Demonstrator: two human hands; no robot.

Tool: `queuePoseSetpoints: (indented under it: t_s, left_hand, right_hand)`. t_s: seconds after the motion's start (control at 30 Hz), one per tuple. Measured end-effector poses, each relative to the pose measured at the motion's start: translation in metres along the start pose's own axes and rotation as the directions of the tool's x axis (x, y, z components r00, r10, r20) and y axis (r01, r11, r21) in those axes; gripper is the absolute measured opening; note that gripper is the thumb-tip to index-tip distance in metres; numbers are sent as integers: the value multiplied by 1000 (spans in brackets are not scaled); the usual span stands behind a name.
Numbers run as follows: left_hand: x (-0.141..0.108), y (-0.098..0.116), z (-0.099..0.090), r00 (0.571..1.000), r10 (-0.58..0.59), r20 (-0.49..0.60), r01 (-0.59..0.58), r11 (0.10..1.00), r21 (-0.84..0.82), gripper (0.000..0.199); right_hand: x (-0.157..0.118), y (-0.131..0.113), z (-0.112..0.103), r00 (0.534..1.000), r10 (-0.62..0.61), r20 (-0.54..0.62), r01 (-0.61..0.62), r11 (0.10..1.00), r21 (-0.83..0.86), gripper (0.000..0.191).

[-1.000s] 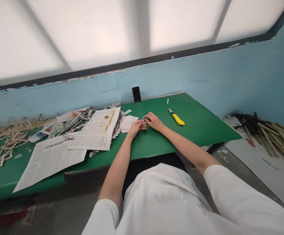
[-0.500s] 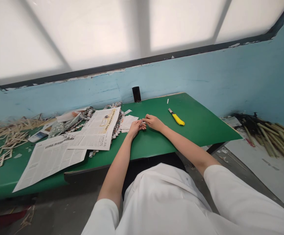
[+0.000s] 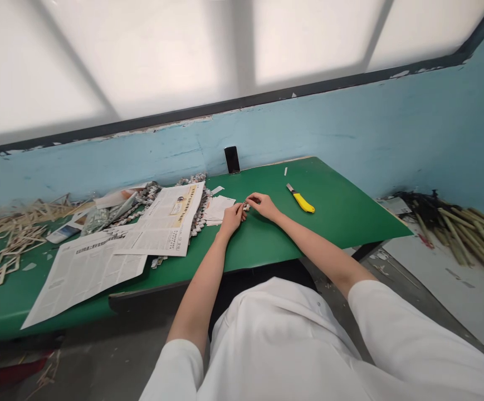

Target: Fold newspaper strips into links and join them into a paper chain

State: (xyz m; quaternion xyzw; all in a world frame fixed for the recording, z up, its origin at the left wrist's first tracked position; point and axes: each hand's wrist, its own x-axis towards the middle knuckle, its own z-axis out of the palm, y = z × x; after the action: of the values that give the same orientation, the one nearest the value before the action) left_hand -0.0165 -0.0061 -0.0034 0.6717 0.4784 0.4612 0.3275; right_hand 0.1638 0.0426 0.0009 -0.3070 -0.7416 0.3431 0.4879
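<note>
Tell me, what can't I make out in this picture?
All in the head view:
Small piece at the left hand: its shape; too small.
White papers: one side, hidden behind that hand.
Upper newspaper sheet: fine print; too small.
Folded-paper strips: partly covered by that sheet.
Pole bundle: cut off by the right edge.

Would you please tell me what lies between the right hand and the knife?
Only green tabletop separates the right hand from the knife in the head view.

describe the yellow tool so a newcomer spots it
On the green table, look to the right of the right hand. A tool lies there, its short blade towards the wall. Its bright yellow handle sets it apart from the white strip nearby.
</note>
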Motion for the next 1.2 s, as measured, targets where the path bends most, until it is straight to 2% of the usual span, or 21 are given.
queuePoseSetpoints:
  t_s: [0.1, 0.17, 0.33, 0.43, 0.57, 0.7, 0.8, 1.0, 1.1, 1.2]
  left_hand:
    - [-4, 4, -3, 993, 116, 23, -119, 976, 184, 26]
    - [-6, 7, -1, 985, 159, 60, -170, 918, 358, 26]
    - [-8, 11, 15, 989, 96, 113, -149, 655, 741, 26]
    - [-10, 14, 24, 990, 64, 129, -144, 511, 847, 31]
    - [-12, 16, 28, 987, 77, 144, -163, 442, 882, 34]
    - [-13, 16, 28, 981, 89, 172, -193, 431, 881, 32]
    - [-11, 14, 28, 979, 100, 179, -205, 432, 878, 31]
    - [-9, 9, 30, 982, 107, 154, -187, 492, 850, 29]
    - [-8, 7, 29, 985, 120, 125, -171, 562, 809, 27]
    - [-8, 7, 24, 984, 165, 72, -171, 727, 665, 26]
  right_hand:
    - [0, 1, -2, 998, 46, 44, -50, 995, 91, 28]
    - [0, 2, -1, 992, 85, 89, -97, 986, 138, 25]
    - [2, 10, 5, 978, 145, 152, -173, 965, 195, 18]
    - [5, 14, 6, 978, 150, 146, -181, 955, 233, 17]
    - [8, 17, 5, 969, 168, 180, -214, 937, 276, 18]
    - [10, 18, 3, 956, 184, 229, -248, 923, 293, 21]
    - [10, 18, 3, 956, 188, 224, -247, 928, 278, 19]
    - [13, 20, 2, 955, 202, 216, -243, 952, 185, 15]
    - [14, 21, 0, 957, 211, 196, -247, 952, 179, 12]
    - [12, 19, -6, 952, 202, 229, -251, 944, 212, 12]
